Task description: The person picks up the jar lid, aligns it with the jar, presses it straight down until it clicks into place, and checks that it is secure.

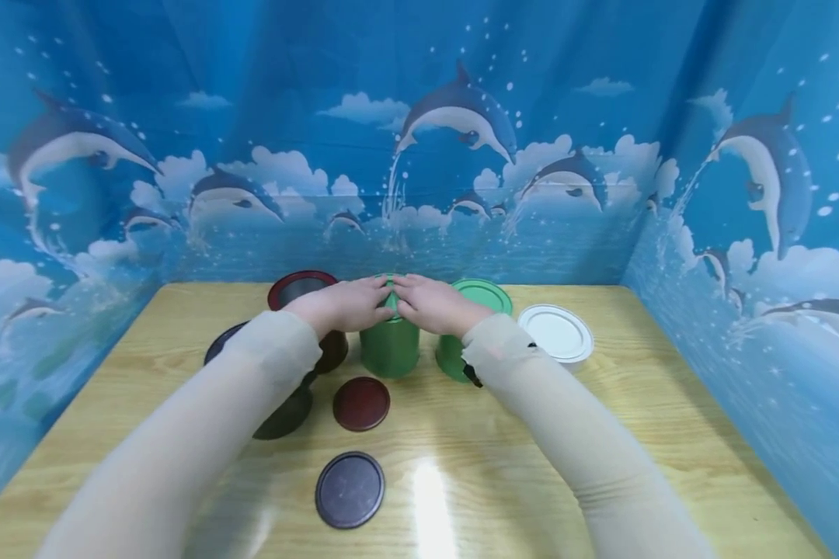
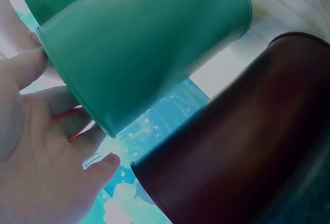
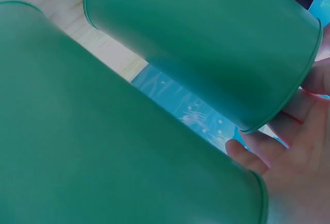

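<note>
Both hands meet over the top of a green can (image 1: 390, 353) that stands upright in the middle of the table. My left hand (image 1: 349, 303) lies across the left part of its top, fingers extended. From the other side my right hand (image 1: 435, 304) rests on the same top, fingers likewise extended. Between them a bit of the green lid shows. In the left wrist view the left fingers touch the rim of the green can (image 2: 149, 53). The right wrist view shows the right fingers at the rim of that can (image 3: 206, 43).
A dark red can (image 1: 334, 353) without lid and a black can (image 1: 284, 414) stand left. Right are a second green can with lid (image 1: 488, 293) and a white lidded can (image 1: 555, 332). A dark red lid (image 1: 361, 404) and black lid (image 1: 349, 490) lie in front. Dolphin-print curtains (image 1: 308, 116) enclose the table.
</note>
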A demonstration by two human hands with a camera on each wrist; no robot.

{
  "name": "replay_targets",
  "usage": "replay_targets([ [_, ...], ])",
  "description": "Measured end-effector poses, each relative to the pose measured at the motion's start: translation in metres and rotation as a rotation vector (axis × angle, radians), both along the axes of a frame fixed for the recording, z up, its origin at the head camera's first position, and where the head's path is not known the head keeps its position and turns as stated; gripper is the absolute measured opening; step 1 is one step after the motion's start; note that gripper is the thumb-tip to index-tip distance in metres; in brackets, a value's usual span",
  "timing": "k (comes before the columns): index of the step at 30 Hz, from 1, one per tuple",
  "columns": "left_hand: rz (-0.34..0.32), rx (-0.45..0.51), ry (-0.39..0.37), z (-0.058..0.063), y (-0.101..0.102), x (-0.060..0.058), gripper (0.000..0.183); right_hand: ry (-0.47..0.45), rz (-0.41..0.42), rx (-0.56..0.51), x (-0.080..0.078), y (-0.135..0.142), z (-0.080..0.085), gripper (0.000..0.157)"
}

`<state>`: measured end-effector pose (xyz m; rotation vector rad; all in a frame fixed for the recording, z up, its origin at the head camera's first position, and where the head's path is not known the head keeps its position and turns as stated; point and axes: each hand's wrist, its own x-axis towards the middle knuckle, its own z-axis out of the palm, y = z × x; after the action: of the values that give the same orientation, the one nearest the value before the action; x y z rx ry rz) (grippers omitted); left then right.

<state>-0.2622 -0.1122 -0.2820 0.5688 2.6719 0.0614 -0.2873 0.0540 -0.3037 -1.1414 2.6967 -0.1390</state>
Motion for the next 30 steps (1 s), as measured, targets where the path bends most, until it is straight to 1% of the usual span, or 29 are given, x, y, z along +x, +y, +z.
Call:
replay_targets([
  [3, 0.004, 0.005, -0.012, 0.0003, -0.0006, -0.0001, 0.061, 0.003, -0.010, 0.016, -0.0002, -0.0011, -0.0011, 0.048],
  [6, 0.005, 0.014, -0.017, -0.0004, -0.0020, -0.0002, 0.061, -0.004, -0.018, 0.010, 0.0005, -0.0012, -0.0024, 0.048],
  [14, 0.025, 0.036, 0.004, -0.0047, -0.0027, 0.0005, 0.063, 0.013, -0.039, -0.023, 0.0030, 0.0009, -0.0033, 0.048],
  [19, 0.016, 0.021, -0.012, -0.0024, -0.0020, -0.0003, 0.062, 0.021, -0.037, -0.024, 0.0023, -0.0009, -0.0033, 0.048],
  [22, 0.011, -0.009, -0.009, -0.0003, -0.0004, -0.0014, 0.061, 0.018, -0.031, -0.030, 0.0010, -0.0019, -0.0025, 0.048],
  [25, 0.012, -0.044, 0.015, -0.0006, 0.0011, -0.0009, 0.061, 0.012, -0.022, -0.033, -0.0003, -0.0007, -0.0022, 0.048],
  [30, 0.020, -0.077, 0.117, -0.0064, 0.0010, 0.0031, 0.062, -0.024, -0.043, -0.048, 0.0006, 0.0041, 0.0007, 0.053],
])
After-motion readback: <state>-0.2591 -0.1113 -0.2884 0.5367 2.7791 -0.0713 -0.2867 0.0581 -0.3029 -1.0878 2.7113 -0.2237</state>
